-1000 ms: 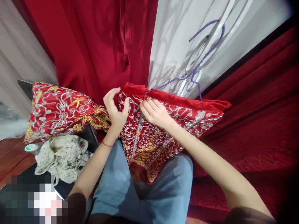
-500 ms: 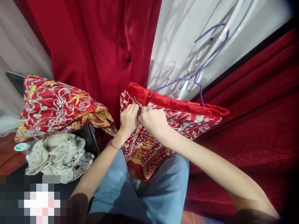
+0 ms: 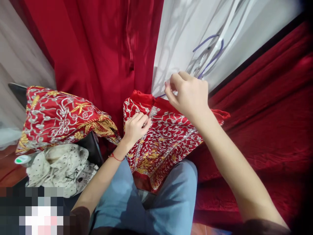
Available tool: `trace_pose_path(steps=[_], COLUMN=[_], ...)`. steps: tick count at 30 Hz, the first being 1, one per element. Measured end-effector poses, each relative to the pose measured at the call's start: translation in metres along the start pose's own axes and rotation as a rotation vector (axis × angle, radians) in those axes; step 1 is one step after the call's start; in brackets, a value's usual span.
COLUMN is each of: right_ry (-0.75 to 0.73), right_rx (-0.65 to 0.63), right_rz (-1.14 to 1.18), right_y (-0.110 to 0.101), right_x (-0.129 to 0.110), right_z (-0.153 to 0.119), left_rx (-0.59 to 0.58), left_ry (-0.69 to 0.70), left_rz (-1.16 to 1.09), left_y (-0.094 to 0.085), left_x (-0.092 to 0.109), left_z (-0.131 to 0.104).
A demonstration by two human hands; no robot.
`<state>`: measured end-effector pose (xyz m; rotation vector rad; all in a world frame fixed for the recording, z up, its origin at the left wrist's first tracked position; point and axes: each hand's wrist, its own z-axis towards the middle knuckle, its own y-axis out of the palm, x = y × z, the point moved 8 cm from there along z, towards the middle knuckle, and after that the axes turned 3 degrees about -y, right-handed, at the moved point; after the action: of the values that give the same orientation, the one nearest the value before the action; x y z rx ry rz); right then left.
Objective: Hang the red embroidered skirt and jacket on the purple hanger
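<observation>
A red garment (image 3: 168,130) with silver and gold embroidery hangs in front of my knees, on a purple hanger (image 3: 215,57) hooked over white scrolled metalwork. My left hand (image 3: 136,128), a red string at its wrist, is closed on the garment's upper left part, below the plain red band. Raised above the band, my right hand (image 3: 188,93) has its thumb and forefinger curled close together. Whatever may be between those fingertips is too small to make out. My right hand and forearm hide part of the hanger and the band.
A second embroidered red piece (image 3: 63,114) lies over a dark chair (image 3: 91,147) at the left. Below it are a white dotted cloth (image 3: 61,166) and a white-capped container (image 3: 22,160). Red curtains (image 3: 102,49) and white drapes (image 3: 178,36) hang behind.
My right hand has left the garment beside my left hand and moved up and right, above the band. My left hand stays at the garment. The view has shifted slightly.
</observation>
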<state>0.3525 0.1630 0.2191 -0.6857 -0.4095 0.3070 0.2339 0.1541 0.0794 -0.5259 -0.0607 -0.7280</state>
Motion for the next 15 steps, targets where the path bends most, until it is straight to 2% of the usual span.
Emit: trace_pose_path(steps=[4,6,8,10,11,15], right_ry=[-0.056,-0.159,-0.282,-0.31,-0.273,-0.172], right_rx=[-0.008,-0.006,0.011,0.026,0.0,-0.197], right_rz=[-0.048,-0.038,-0.011,-0.015,-0.042,-0.125], right_y=[0.009,0.009,-0.001,-0.016,-0.021,-0.026], right_x=[-0.001,0.003,0.017,0.047,0.067,0.14], right_z=[-0.033,-0.059,-0.088,-0.114,-0.124,-0.157], left_rx=[0.179,0.184,0.129,0.039,-0.014,-0.196], left_ry=[-0.07,-0.116,-0.142,-0.151,-0.148,-0.048], left_rz=[0.001,0.021,0.016,-0.002,-0.012,-0.1], left_y=[-0.032,-0.038,-0.034,-0.022,-0.015,0.009], left_x=[0.003,0.001,-0.004,-0.011,-0.016,-0.029], left_z=[0.032,0.054,0.076,0.092,0.097,0.101])
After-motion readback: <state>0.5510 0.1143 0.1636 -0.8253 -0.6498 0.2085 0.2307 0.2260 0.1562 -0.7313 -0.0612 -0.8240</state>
